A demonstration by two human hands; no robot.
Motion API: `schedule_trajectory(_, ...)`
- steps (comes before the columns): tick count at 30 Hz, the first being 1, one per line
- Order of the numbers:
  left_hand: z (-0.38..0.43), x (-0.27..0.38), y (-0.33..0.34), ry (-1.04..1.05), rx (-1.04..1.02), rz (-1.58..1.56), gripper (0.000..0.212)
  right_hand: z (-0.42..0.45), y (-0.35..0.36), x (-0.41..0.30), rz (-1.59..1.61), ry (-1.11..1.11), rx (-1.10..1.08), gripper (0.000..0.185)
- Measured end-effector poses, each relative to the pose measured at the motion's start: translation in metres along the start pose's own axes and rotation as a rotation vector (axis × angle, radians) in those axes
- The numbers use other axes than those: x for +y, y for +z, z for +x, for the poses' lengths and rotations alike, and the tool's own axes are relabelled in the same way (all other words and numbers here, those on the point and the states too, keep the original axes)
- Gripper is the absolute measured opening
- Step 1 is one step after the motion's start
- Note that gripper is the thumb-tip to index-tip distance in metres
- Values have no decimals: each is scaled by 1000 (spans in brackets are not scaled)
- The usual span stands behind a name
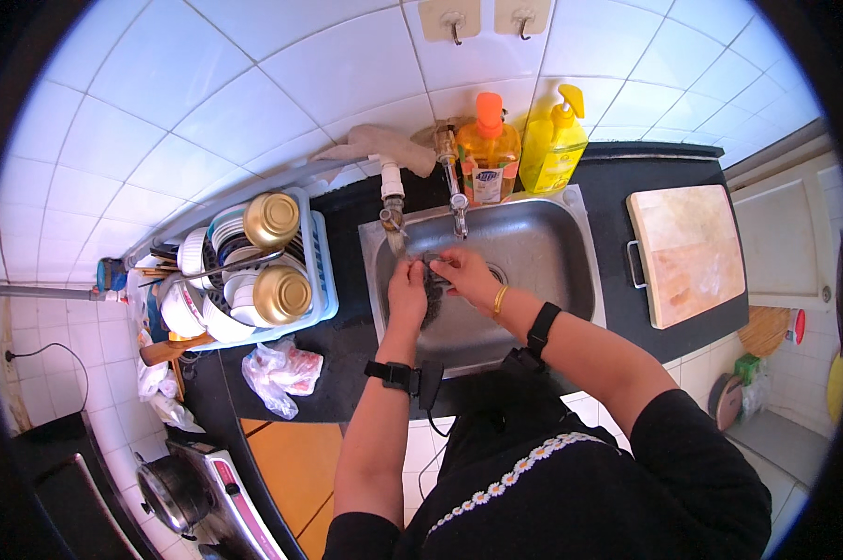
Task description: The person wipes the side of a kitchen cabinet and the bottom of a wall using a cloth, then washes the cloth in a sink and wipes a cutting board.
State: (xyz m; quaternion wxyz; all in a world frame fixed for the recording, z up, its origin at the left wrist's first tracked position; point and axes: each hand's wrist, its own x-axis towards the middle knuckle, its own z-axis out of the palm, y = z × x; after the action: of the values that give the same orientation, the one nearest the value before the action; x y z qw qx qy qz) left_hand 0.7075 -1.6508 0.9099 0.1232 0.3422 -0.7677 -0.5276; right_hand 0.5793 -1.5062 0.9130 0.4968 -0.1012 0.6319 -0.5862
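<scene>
Over the left half of a stainless steel sink [554,280], my left hand [407,288] and my right hand [469,274] are close together. Between them is a dark, mesh-like item [433,297], pinched by the fingers of both and hanging down into the basin. Its exact kind is too small and shadowed to tell. Just above my left hand is an old brass tap [393,218] on a white pipe, with what looks like water below it. The chrome tap [458,203] rises behind my right hand. My right forearm partly covers the drain [496,273].
Orange [488,157] and yellow [554,150] pump bottles stand behind the sink. A blue dish rack [327,269] of bowls and plates is at left, with a plastic bag [281,374] below it. At right lies a wooden cutting board [691,255]. A pot [173,493] sits on a stove.
</scene>
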Motion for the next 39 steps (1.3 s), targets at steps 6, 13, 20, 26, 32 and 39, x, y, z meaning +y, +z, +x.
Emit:
schedule_trajectory(6,-9,24,-1,68,70,162,33,-27,33,-38,428,172,-102,61)
schedule_trajectory(13,-38,41,-21,80,31,280,43,-12,41,-21,380,64,-178,60)
schedule_trajectory(20,-74,127,-60,363,322,293,51,-27,62,-57,104,-6,28,70)
schedule_trajectory(26,-69,237,-87,287,278,199,41,-51,81,-82,-43,-58,-79,86)
schedule_trajectory(32,-87,234,-102,283,299,162,31,-104,75,-85,132,26,-74,48)
schedule_trajectory(39,-151,169,-89,398,23,265,22,-181,34,-91,336,74,-116,28)
